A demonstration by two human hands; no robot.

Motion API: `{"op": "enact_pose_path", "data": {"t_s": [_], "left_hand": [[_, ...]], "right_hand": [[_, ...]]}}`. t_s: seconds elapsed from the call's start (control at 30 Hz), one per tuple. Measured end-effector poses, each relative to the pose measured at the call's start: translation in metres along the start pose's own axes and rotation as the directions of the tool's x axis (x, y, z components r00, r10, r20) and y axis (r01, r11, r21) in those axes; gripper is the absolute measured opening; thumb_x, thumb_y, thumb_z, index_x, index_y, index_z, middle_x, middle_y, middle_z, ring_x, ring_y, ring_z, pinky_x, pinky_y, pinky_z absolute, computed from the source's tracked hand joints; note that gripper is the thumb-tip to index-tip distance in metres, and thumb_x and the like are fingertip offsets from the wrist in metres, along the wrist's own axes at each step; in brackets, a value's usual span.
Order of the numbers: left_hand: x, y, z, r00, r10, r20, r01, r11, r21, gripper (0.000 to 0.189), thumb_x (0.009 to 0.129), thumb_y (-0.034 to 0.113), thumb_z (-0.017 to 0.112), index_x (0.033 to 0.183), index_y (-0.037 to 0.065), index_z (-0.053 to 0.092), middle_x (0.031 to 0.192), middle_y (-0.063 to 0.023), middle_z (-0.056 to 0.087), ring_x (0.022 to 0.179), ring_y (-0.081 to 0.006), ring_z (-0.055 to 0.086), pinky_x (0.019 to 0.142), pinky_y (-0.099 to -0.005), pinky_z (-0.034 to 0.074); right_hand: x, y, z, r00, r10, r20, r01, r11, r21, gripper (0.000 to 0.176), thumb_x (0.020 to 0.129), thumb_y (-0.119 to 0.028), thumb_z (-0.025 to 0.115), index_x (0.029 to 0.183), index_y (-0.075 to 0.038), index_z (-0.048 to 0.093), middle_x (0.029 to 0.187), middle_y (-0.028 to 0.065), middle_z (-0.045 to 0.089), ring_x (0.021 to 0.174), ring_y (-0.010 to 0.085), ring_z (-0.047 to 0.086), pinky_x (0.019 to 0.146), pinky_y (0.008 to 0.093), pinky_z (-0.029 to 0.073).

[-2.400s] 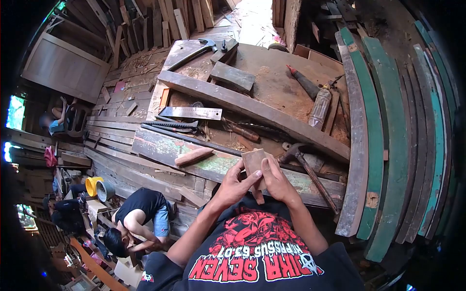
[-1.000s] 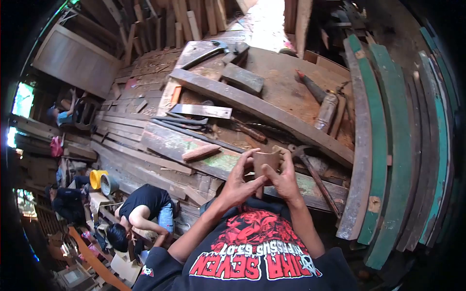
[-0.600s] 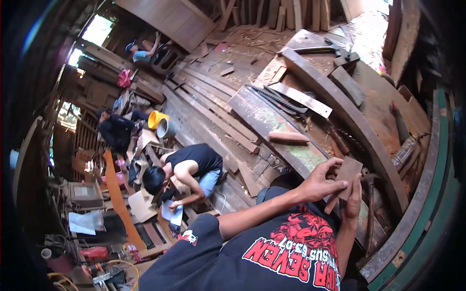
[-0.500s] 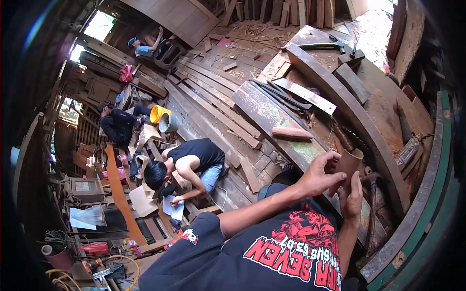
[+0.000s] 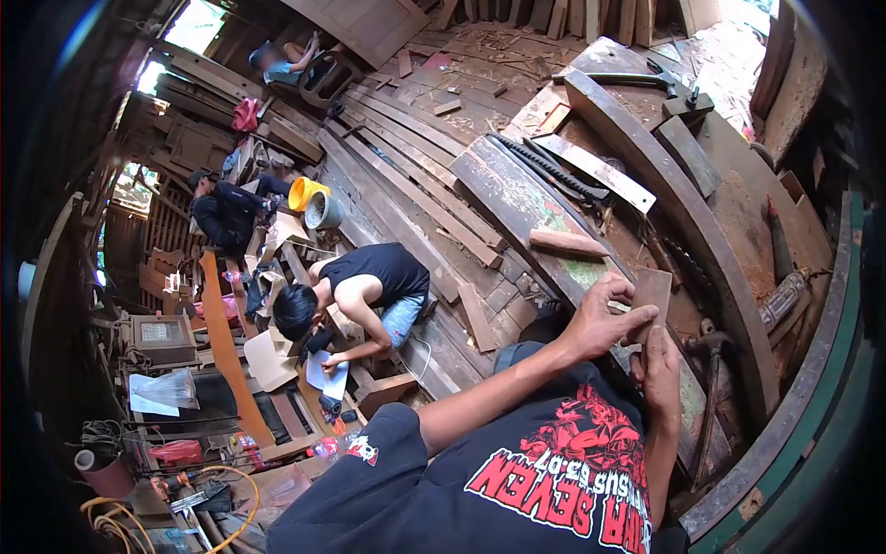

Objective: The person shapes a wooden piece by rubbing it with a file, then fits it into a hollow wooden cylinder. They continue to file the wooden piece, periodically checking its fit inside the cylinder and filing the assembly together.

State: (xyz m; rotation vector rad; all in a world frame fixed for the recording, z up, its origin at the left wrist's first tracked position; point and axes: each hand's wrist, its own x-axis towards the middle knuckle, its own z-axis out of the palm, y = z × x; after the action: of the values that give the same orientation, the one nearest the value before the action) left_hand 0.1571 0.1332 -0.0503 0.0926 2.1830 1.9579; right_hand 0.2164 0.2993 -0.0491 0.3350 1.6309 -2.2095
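Brown sheet (image 5: 653, 288), probably sandpaper, held upright above the tabletop (image 5: 729, 217) edge, near a wood block (image 5: 568, 243). Left hand (image 5: 600, 325) fingers closed, pinching its left edge. Right hand (image 5: 657, 374) fingers curled on its lower corner. Risk: the pinch is thin, so a loosened grip could crease or drop the sheet toward the person (image 5: 369, 286) crouched below.

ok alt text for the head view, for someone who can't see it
A person's left hand grips a brown sheet, the right hand at its lower edge, above a cluttered wooden workbench with a wood block and steel ruler. On the plank floor to the left, another person crouches over paper.
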Motion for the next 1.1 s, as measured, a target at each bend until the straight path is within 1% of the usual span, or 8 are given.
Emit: {"op": "enact_pose_path", "data": {"t_s": [0.07, 0.13, 0.2, 0.27, 0.43, 0.67, 0.9, 1.1], "left_hand": [[-0.002, 0.022, 0.003, 0.992, -0.125, -0.021, 0.123, 0.988, -0.096, 0.044, 0.092, 0.021, 0.084, 0.124, 0.002, 0.062, 0.11, -0.0063, 0.065, 0.101, -0.0135, 0.065, 0.088, -0.0316, 0.056], [-0.002, 0.021, 0.011, 0.992, -0.113, -0.052, 0.093, 0.951, -0.294, 0.048, 0.097, 0.02, 0.079, 0.134, 0.002, 0.056, 0.114, -0.0074, 0.067, 0.1, -0.0123, 0.066, 0.086, -0.0288, 0.056], [-0.003, 0.035, 0.003, 0.947, -0.243, 0.209, 0.317, 0.81, -0.494, 0.044, 0.101, 0.018, 0.073, 0.137, 0.0, 0.055, 0.119, -0.0075, 0.067, 0.103, -0.0113, 0.065, 0.086, -0.0263, 0.055], [-0.001, 0.025, 0.003, 0.926, -0.276, 0.257, 0.365, 0.828, -0.425, 0.044, 0.102, 0.017, 0.071, 0.14, -0.001, 0.055, 0.122, -0.0079, 0.066, 0.11, -0.0134, 0.065, 0.091, -0.0282, 0.057], [-0.001, 0.025, 0.006, 0.893, -0.294, 0.342, 0.448, 0.664, -0.599, 0.056, 0.101, 0.016, 0.071, 0.147, 0.0, 0.045, 0.132, -0.0123, 0.062, 0.12, -0.0215, 0.064, 0.103, -0.0363, 0.056], [0.0, 0.033, 0.003, 0.822, -0.197, 0.534, 0.532, 0.6, -0.598, 0.059, 0.103, 0.022, 0.067, 0.151, 0.0, 0.04, 0.145, -0.018, 0.058, 0.13, -0.0272, 0.061, 0.111, -0.0435, 0.052], [-0.003, 0.034, 0.003, 0.84, -0.256, 0.479, 0.514, 0.658, -0.55, 0.047, 0.103, 0.019, 0.069, 0.142, -0.001, 0.051, 0.137, -0.0159, 0.065, 0.119, -0.0222, 0.067, 0.102, -0.0387, 0.056], [0.0, 0.022, 0.001, 0.905, -0.291, 0.31, 0.413, 0.774, -0.479, 0.036, 0.1, 0.016, 0.073, 0.13, 0.0, 0.061, 0.108, -0.0082, 0.076, 0.096, -0.0139, 0.073, 0.091, -0.0297, 0.057]], "right_hand": [[-0.002, -0.005, -0.001, 0.999, 0.03, 0.026, -0.031, 0.999, 0.012, 0.044, 0.113, -0.048, 0.044, 0.11, -0.006, 0.059, 0.07, -0.0025, 0.053, 0.045, 0.0048, 0.035, 0.041, 0.0237, 0.027], [-0.006, -0.014, 0.004, 0.998, 0.046, 0.038, -0.049, 0.994, 0.098, 0.045, 0.112, -0.049, 0.044, 0.111, -0.007, 0.059, 0.074, -0.0003, 0.058, 0.045, 0.0041, 0.036, 0.04, 0.0241, 0.026], [-0.008, -0.013, 0.005, 0.997, 0.055, 0.047, -0.059, 0.994, 0.09, 0.047, 0.11, -0.052, 0.048, 0.117, -0.007, 0.06, 0.076, -0.0001, 0.062, 0.045, 0.0027, 0.036, 0.04, 0.0228, 0.026], [-0.012, -0.02, 0.009, 0.997, 0.028, 0.07, -0.036, 0.993, 0.109, 0.04, 0.109, -0.046, 0.055, 0.117, -0.008, 0.059, 0.076, 0.0009, 0.063, 0.045, 0.0028, 0.036, 0.041, 0.0218, 0.026], [-0.017, -0.019, 0.0, 0.964, 0.121, 0.238, -0.195, 0.928, 0.319, 0.029, 0.11, -0.041, 0.056, 0.106, -0.012, 0.054, 0.066, -0.0064, 0.04, 0.044, 0.0013, 0.03, 0.039, 0.0211, 0.022], [-0.029, -0.024, -0.011, 0.916, 0.211, 0.341, -0.392, 0.644, 0.657, 0.033, 0.111, -0.044, 0.051, 0.111, -0.01, 0.055, 0.069, -0.0058, 0.041, 0.045, 0.0003, 0.03, 0.04, 0.0183, 0.025], [-0.033, -0.022, -0.02, 0.917, 0.081, 0.39, -0.304, 0.774, 0.555, 0.034, 0.11, -0.043, 0.055, 0.114, -0.009, 0.056, 0.076, -0.0017, 0.054, 0.045, 0.0009, 0.035, 0.039, 0.0183, 0.028], [-0.025, -0.017, -0.003, 0.995, 0.079, 0.052, -0.087, 0.984, 0.153, 0.041, 0.109, -0.045, 0.056, 0.117, -0.005, 0.06, 0.082, -0.0005, 0.062, 0.052, 0.0015, 0.044, 0.044, 0.0194, 0.033]]}}
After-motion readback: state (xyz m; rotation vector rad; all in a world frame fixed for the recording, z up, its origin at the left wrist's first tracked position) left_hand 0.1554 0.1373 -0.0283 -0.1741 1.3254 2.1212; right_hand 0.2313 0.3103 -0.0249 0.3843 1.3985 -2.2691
